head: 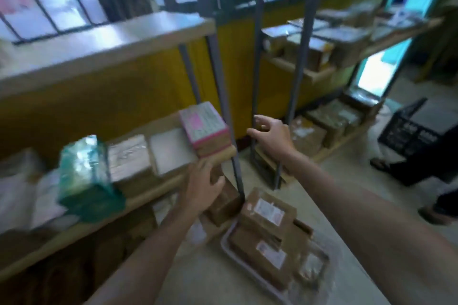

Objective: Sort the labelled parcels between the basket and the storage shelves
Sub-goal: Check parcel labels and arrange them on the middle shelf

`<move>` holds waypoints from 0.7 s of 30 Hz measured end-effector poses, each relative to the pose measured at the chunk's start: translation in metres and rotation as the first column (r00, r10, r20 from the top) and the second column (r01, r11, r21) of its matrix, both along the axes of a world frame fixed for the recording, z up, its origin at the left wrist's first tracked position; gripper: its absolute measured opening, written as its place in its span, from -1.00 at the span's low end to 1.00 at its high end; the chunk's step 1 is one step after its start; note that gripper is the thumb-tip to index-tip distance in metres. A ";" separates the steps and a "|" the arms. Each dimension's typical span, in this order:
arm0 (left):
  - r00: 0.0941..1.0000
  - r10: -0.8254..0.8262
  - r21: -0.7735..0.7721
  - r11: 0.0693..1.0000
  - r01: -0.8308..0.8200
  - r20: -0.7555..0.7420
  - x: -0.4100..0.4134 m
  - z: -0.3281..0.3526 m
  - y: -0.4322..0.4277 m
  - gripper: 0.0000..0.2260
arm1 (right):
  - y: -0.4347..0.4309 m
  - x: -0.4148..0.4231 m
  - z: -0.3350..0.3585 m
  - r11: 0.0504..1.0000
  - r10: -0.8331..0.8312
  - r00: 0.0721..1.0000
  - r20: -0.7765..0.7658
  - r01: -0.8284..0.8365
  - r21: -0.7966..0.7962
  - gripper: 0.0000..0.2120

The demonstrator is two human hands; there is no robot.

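Note:
A grey basket [250, 268] on the floor holds several brown labelled parcels [267, 213]. On the middle board of the left shelf [148, 193] lie a green wrapped parcel [84, 176], two pale parcels [130, 158] and a pink-edged box [204, 126]. My left hand [203, 186] hovers at the shelf's front edge below the pink-edged box, fingers relaxed, holding nothing. My right hand [271, 135] is spread in the air beside the grey shelf post [224, 96], empty. The frame is blurred.
A second shelf [322, 72] to the right carries more brown boxes on two levels. A black crate [409, 134] stands on the floor at the right, next to a person's legs and shoes [421, 168]. Barred windows run along the back wall.

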State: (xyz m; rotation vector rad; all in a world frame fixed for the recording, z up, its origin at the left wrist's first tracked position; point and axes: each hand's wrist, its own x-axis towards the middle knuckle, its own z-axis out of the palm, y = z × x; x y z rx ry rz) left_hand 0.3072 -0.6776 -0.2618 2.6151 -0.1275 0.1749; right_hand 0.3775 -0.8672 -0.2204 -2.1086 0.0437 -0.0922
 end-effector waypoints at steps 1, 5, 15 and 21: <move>0.999 0.037 -0.012 0.999 -0.036 0.022 -0.009 0.026 0.022 -0.59 | 0.023 -0.005 0.027 0.999 0.037 0.998 0.051 -0.036 -0.012 -0.51; 0.971 0.210 -0.046 0.977 -0.206 0.117 -0.075 0.106 0.111 -0.58 | 0.114 -0.048 0.101 0.982 0.190 0.965 0.180 -0.185 -0.041 -0.50; 0.799 0.567 -0.076 0.822 -0.564 0.200 -0.266 0.181 0.291 -0.59 | 0.338 -0.181 0.160 0.808 0.579 0.767 0.277 -0.585 -0.069 -0.49; 0.696 0.702 -0.158 0.712 -0.684 0.150 -0.315 0.155 0.362 -0.57 | 0.426 -0.213 0.138 0.650 0.760 0.625 0.181 -0.742 -0.166 -0.43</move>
